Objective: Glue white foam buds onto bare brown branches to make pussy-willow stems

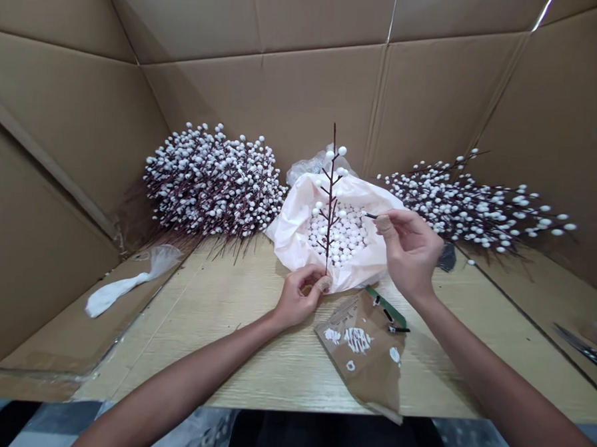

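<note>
My left hand (302, 295) pinches the bottom of a brown artificial branch (329, 232), which stands upright. A few white berries sit on its twigs, mostly near the top, and other twig ends are bare. Behind it lies an open pale plastic bag (297, 243) full of loose white berries (345, 246). My right hand (410, 249) holds a thin dark stick (370, 216) between thumb and fingers, pointing left toward the branch. Something white shows at the stick's tip; I cannot tell whether it is glue or a berry behind. Bandage-like wraps cover both thumb tips.
Bundles of white-berried branches lie at left (213, 179) and right (470, 202). A cardboard piece (370, 374) with white smears and dark bits lies in front. At left is a white-filled plastic bag (119, 294); scissors (582, 346) lie far right. Cardboard walls (309, 104) surround the table.
</note>
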`<state>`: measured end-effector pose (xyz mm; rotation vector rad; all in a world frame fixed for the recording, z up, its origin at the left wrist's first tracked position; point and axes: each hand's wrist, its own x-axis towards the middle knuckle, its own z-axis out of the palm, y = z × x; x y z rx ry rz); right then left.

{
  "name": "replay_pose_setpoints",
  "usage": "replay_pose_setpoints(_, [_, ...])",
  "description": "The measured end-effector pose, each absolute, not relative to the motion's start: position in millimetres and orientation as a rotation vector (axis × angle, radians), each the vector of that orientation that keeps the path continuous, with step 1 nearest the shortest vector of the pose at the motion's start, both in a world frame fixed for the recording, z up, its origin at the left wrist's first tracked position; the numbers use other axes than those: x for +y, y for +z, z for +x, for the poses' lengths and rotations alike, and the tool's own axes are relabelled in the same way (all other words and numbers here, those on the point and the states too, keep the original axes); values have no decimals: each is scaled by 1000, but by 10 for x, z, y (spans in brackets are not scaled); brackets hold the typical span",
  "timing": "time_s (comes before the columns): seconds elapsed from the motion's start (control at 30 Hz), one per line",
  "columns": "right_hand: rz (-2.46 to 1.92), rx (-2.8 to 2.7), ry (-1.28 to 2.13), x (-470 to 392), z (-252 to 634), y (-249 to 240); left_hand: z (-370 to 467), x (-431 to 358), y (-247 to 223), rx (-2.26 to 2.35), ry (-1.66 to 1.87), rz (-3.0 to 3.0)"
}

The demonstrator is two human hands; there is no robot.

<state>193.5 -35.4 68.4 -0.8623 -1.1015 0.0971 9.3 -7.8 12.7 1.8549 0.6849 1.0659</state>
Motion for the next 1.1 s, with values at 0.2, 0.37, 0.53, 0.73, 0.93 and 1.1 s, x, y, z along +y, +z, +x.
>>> replay_pose_setpoints(0.2, [-813, -1039, 146, -358, 1943, 730, 90, -77, 147, 692, 1066, 1907])
replay_pose_setpoints(0.37, [-811, -1026, 191, -343, 1970, 728, 81, -49, 121, 701, 1090, 1989])
replay_pose_setpoints(0.53, [-806, -1044, 193, -372, 1956, 753, 77, -35, 98, 717, 1116, 2046])
replay_pose_setpoints(0.73, [-837, -1064, 190, -419, 1934, 807, 77, -34, 92, 730, 1121, 2080])
replay_pose_setpoints(0.93, [-884, -1079, 161, -425, 1925, 820, 78, -31, 84, 730, 1140, 2090])
replay_pose_setpoints(1.1, [-890, -1072, 166, -411, 1940, 811, 76, -32, 87, 724, 1143, 2102])
